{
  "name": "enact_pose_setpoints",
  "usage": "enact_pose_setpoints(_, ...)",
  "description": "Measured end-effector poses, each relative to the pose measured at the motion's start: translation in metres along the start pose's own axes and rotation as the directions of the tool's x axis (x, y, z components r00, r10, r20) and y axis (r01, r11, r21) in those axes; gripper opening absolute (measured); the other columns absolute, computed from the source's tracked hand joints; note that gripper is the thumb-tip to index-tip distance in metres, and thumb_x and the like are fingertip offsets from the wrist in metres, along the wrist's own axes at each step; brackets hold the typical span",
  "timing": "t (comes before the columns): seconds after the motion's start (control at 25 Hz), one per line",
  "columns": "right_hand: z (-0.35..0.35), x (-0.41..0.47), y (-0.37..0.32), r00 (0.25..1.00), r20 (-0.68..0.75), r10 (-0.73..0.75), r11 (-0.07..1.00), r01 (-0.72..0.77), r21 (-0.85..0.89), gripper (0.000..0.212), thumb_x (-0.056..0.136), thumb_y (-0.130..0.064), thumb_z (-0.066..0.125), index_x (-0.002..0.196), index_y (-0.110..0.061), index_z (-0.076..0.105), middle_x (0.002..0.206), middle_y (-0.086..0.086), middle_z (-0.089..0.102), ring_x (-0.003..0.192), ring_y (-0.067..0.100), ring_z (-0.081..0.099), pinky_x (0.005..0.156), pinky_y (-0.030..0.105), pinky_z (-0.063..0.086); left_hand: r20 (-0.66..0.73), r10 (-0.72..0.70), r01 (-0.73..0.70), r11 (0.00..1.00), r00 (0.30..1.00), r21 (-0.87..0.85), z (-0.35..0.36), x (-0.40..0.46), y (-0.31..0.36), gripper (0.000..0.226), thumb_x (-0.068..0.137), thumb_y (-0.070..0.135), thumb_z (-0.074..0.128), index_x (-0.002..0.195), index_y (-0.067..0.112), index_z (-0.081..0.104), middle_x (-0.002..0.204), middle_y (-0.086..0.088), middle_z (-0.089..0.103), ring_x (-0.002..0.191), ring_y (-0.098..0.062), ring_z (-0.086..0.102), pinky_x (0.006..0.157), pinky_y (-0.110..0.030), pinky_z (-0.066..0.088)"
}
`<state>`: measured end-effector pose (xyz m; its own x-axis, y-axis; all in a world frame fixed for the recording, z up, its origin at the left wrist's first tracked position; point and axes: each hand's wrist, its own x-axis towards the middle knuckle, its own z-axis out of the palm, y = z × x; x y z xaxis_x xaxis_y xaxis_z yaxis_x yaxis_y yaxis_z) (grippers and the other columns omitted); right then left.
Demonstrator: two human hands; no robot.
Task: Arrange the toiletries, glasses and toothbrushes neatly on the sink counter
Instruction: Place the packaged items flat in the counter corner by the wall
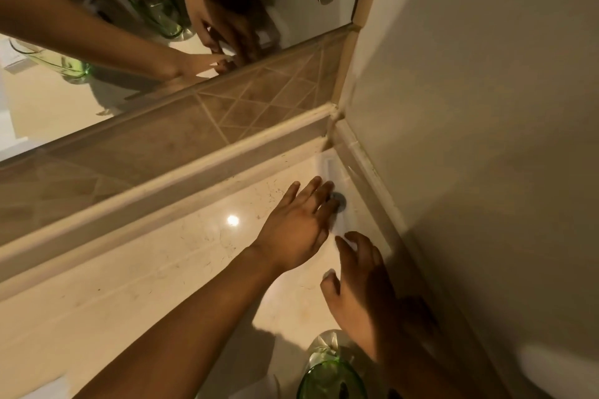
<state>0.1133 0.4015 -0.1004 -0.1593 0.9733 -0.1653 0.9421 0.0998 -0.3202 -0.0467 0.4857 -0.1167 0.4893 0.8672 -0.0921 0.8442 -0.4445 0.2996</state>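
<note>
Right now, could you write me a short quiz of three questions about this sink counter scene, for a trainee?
1. True or false: the left hand grips the green glass.
2. Which object do both hands reach toward in the corner? A) a white packet lying against the side wall; B) a toothbrush; C) a towel.
3. Fill in: the green glass stands on the counter, ____ the right hand, toward the camera.

Key: 1 false, its fingers are spread and straight; 2 A; 3 below.
</note>
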Motion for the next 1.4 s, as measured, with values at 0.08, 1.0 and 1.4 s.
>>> enact_pose_setpoints(0.08,0.002,0.001,0.0,1.0,0.003,0.015,1.0,-0.015,-0.013,0.053,0.078,-0.022,0.066,0.129,-0.008,0.06,0.131,0.013,0.057,0.109,0.027,0.055,0.083,0.035,0.054,0.043,-0.009,0.008,1.0,0.999,0.027,0.002,-0.006,-0.002,0.054,0.102,0.034,0.04,0.151,0.012,0.044,0.162,-0.013,0.036,0.152,-0.03,0.03,0.123,-0.053,0.026)
enact_pose_setpoints(1.0,0.002,0.021,-0.003,0.985,0.0,0.174,0.967,-0.171,-0.189,0.074,0.072,-0.038,0.071,0.138,-0.009,0.056,0.139,0.015,0.055,0.118,0.034,0.055,0.09,0.046,0.05,0.048,-0.13,0.132,0.991,0.99,-0.03,-0.003,0.026,-0.01,0.056,0.103,0.042,0.038,0.155,0.021,0.033,0.169,-0.011,0.017,0.157,-0.033,0.006,0.126,-0.052,0.003)
enact_pose_setpoints(1.4,0.005,0.016,0.0,0.986,-0.03,0.167,0.968,-0.169,-0.187,0.076,0.074,-0.043,0.069,0.141,-0.009,0.055,0.146,0.009,0.056,0.125,0.031,0.057,0.095,0.046,0.05,0.109,-0.233,0.235,0.972,0.966,-0.008,-0.01,0.025,-0.016,0.055,0.105,0.045,0.031,0.158,0.029,0.028,0.171,-0.01,0.005,0.157,-0.032,-0.006,0.126,-0.054,0.0)
